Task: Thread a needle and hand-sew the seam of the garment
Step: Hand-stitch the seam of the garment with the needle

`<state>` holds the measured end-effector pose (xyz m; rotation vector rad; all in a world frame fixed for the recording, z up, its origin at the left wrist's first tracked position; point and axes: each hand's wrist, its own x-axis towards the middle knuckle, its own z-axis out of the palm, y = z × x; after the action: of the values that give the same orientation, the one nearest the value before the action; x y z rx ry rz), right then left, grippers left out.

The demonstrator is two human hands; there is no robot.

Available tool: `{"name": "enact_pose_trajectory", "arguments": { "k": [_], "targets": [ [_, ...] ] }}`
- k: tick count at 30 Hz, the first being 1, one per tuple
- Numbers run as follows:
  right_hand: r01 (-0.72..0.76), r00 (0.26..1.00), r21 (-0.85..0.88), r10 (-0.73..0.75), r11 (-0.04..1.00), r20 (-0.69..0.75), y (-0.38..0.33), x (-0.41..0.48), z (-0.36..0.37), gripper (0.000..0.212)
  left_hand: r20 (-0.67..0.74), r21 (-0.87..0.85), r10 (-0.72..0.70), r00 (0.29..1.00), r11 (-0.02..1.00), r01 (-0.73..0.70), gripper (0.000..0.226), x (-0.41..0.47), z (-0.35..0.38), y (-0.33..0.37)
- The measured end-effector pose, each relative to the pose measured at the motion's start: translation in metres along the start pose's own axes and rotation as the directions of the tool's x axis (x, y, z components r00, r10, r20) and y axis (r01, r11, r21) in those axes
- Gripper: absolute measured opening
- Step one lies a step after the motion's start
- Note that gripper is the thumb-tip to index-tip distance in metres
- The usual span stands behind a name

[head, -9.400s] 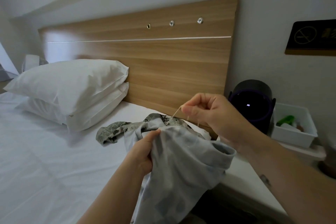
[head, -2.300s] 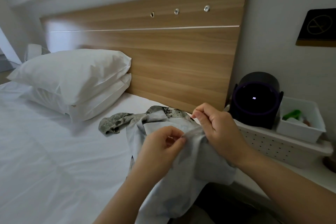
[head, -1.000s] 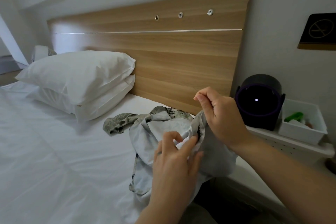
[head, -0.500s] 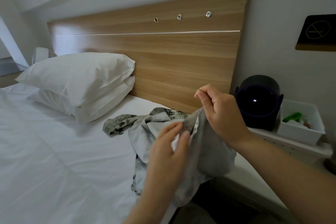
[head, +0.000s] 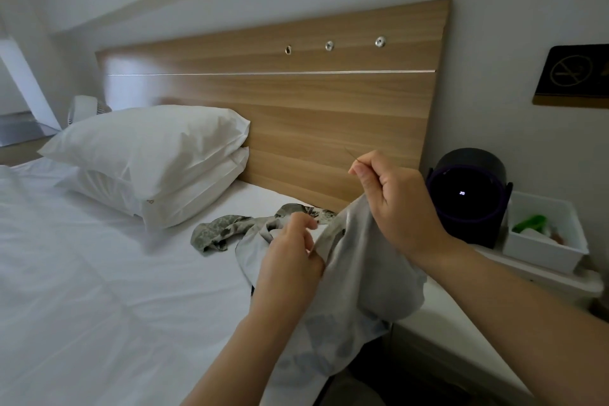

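Observation:
A pale grey garment [head: 359, 277] with a dark printed pattern hangs between my hands over the bed's right edge. Its far end [head: 227, 231] lies crumpled on the white sheet. My right hand [head: 392, 208] is raised in front of the headboard and pinches a thin needle [head: 350, 153], whose tip sticks up to the left; the cloth's edge hangs against this hand's lower fingers. My left hand [head: 290, 260] holds a fold of the garment lower down, fingers curled on the cloth. The thread is too fine to make out.
Two stacked white pillows [head: 148, 155] lie at the left against the wooden headboard [head: 296, 102]. On the white bedside surface [head: 438, 313] to the right stand a dark round device [head: 468, 198] and a white tray [head: 543, 247] with a green item.
My right hand has lifted higher with the needle, drawing the garment's edge up. My left hand has shifted from spread fingers on the cloth to a curled hold on a fold.

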<state>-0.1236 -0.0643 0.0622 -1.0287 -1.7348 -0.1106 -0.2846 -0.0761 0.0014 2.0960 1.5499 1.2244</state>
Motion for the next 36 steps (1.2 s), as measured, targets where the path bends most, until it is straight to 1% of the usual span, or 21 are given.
{"name": "enact_pose_trajectory", "arguments": {
  "k": [3,6,8,13,14,15,16,17,18,19,20,21,22,23,24,25,27,29,31,33,36],
  "targets": [
    [-0.008,1.0,-0.015,0.008,1.0,-0.024,0.001,-0.001,-0.001,0.021,-0.035,0.088,-0.036,0.999,0.995,0.039,0.032,0.001,-0.008,-0.024],
    [-0.025,0.999,-0.022,0.024,0.999,-0.048,0.005,0.0,-0.004,0.02,-0.161,0.203,-0.089,0.983,0.972,0.121,0.025,0.003,-0.025,-0.05],
    [-0.027,0.998,-0.018,0.026,0.999,-0.053,0.007,0.0,-0.003,0.02,-0.22,0.219,-0.13,0.967,0.959,0.179,0.023,0.005,-0.032,-0.062],
    [-0.022,1.0,-0.021,0.021,1.0,-0.023,0.006,-0.003,0.007,0.021,-0.254,-0.111,-0.335,0.907,0.942,0.317,0.025,0.002,-0.034,-0.069],
    [-0.02,1.0,-0.018,0.02,1.0,-0.015,0.007,-0.004,0.009,0.021,-0.254,-0.109,-0.336,0.907,0.942,0.318,0.025,-0.001,-0.034,-0.07],
    [-0.02,1.0,-0.017,0.02,1.0,-0.007,0.007,-0.005,0.011,0.021,-0.216,-0.059,-0.317,0.924,0.948,0.312,0.026,-0.004,-0.034,-0.072],
    [-0.019,1.0,-0.016,0.019,1.0,0.002,0.007,-0.006,0.012,0.021,-0.116,0.035,-0.308,0.944,0.949,0.314,0.026,-0.007,-0.033,-0.075],
    [-0.016,1.0,-0.013,0.016,1.0,0.011,0.006,-0.007,0.014,0.021,0.041,0.169,-0.321,0.946,0.935,0.311,0.026,-0.01,-0.032,-0.078],
    [-0.016,1.0,-0.007,0.016,1.0,0.019,0.006,-0.008,0.015,0.02,0.21,0.31,-0.377,0.902,0.901,0.304,0.029,-0.014,-0.03,-0.079],
    [-0.019,0.999,0.001,0.018,1.0,0.031,0.005,-0.008,0.017,0.019,0.309,0.441,-0.455,0.835,0.847,0.297,0.037,-0.018,-0.029,-0.08],
    [-0.022,0.999,0.011,0.021,1.0,0.049,0.005,-0.009,0.019,0.019,0.302,0.545,-0.519,0.8,0.782,0.302,0.045,-0.022,-0.03,-0.079],
    [-0.022,0.997,0.021,0.021,1.0,0.07,0.005,-0.01,0.021,0.019,0.21,0.568,-0.5,0.84,0.762,0.311,0.051,-0.025,-0.03,-0.075],
    [-0.019,0.996,0.03,0.017,0.999,0.088,0.004,-0.011,0.022,0.019,0.083,0.527,-0.383,0.92,0.801,0.285,0.05,-0.026,-0.029,-0.068],
    [-0.014,0.995,0.035,0.011,0.999,0.102,0.004,-0.011,0.023,0.019,-0.049,0.401,-0.214,0.976,0.89,0.216,0.042,-0.026,-0.027,-0.061],
    [-0.009,0.994,0.039,0.005,0.999,0.109,0.004,-0.011,0.024,0.019,-0.12,0.244,-0.093,0.988,0.962,0.12,0.031,-0.024,-0.025,-0.052],
    [-0.006,0.993,0.043,0.001,0.999,0.114,0.003,-0.011,0.024,0.019,-0.102,0.075,-0.058,0.993,0.995,0.066,0.025,-0.021,-0.024,-0.043],
    [-0.001,0.992,0.055,-0.006,0.998,0.124,0.003,-0.011,0.025,0.02,0.116,-0.185,-0.108,0.987,0.974,0.128,0.024,-0.016,-0.022,-0.026],
    [0.004,0.991,0.066,-0.013,0.998,0.133,0.003,-0.011,0.025,0.02,0.301,-0.282,-0.136,0.944,0.933,0.224,0.021,-0.013,-0.018,-0.018],
    [0.009,0.989,0.075,-0.02,0.997,0.143,0.002,-0.011,0.024,0.021,0.374,-0.382,-0.155,0.914,0.872,0.305,0.021,-0.009,-0.016,-0.016],
    [0.012,0.988,0.082,-0.024,0.997,0.153,0.002,-0.013,0.023,0.02,0.468,-0.488,-0.171,0.867,0.768,0.415,0.024,-0.007,-0.016,-0.014],
    [0.008,0.988,0.103,-0.023,0.995,0.152,0.004,-0.016,0.022,0.019,0.548,-0.495,-0.175,0.818,0.72,0.486,0.029,-0.006,-0.018,-0.012]
  ]
}}
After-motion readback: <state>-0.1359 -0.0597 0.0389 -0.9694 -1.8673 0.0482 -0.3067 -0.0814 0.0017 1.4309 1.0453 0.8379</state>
